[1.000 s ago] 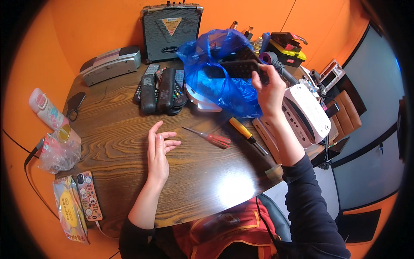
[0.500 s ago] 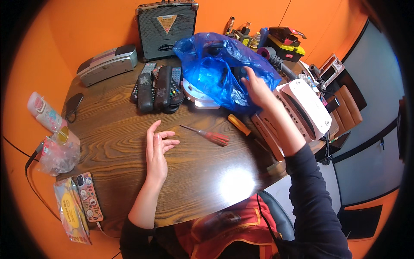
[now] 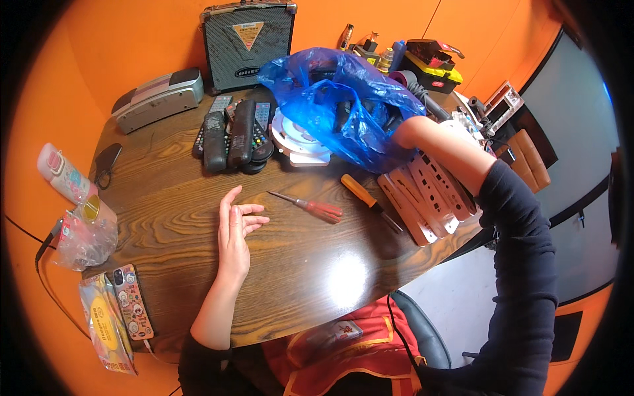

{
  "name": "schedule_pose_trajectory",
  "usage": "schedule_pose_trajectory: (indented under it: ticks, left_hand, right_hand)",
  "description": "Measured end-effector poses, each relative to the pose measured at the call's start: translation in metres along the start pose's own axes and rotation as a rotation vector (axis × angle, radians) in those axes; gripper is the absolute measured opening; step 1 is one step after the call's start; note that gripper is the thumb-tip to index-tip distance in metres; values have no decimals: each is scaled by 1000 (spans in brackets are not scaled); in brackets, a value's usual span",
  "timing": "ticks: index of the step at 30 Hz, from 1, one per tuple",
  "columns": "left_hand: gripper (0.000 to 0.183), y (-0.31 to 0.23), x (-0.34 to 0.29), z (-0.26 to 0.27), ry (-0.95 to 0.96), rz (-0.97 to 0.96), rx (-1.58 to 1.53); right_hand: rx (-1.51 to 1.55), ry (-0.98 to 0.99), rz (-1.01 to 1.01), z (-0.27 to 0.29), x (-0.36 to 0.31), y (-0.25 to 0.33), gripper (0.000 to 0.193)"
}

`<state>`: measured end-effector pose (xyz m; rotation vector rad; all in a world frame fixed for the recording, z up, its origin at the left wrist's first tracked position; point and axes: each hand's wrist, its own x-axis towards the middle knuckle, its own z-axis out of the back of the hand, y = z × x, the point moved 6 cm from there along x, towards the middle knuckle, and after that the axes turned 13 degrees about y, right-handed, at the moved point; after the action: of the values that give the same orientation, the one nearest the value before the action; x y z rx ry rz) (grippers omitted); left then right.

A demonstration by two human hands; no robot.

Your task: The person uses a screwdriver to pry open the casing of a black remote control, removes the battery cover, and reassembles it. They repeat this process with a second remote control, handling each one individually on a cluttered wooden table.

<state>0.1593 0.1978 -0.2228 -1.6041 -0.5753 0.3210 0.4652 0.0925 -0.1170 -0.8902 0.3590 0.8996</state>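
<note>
My right hand [image 3: 411, 134] reaches into the blue plastic bag [image 3: 350, 99] from its right side. Its fingers are hidden by the bag, so I cannot tell whether they grip anything. Dark objects show dimly through the plastic. My left hand [image 3: 234, 231] hovers over the near part of the table, holding nothing, its fingers apart. Just right of it lies a screwdriver with a red handle [image 3: 323, 210]. Farther right is another screwdriver, with a yellow-orange handle [image 3: 360, 191]. Under the bag's left edge sits a round white device [image 3: 294, 142].
Several remote controls [image 3: 241, 135] lie left of the bag. White router-like boxes [image 3: 422, 191] stand stacked under my right forearm. A speaker [image 3: 247, 49], a silver radio-like box [image 3: 158, 99] and a toolbox [image 3: 432, 76] line the back. A phone [image 3: 134, 303] and a yellow-white packet [image 3: 105, 323] lie front left.
My right hand has gone from above the bag's right side down into it, the forearm swinging right and its elbow outward. My left hand stays nearly still. The view has shifted slightly.
</note>
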Motion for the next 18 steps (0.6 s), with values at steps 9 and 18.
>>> schedule_pose_trajectory:
  ticks: [9, 18]
  left_hand:
    - [46, -3, -1, -1, 3, -6, 10]
    - [46, -8, -2, 2, -28, -15, 90]
  right_hand:
    - [153, 128, -74, 19, -2, -44, 35]
    - [210, 337, -134, 16, 11, -62, 34]
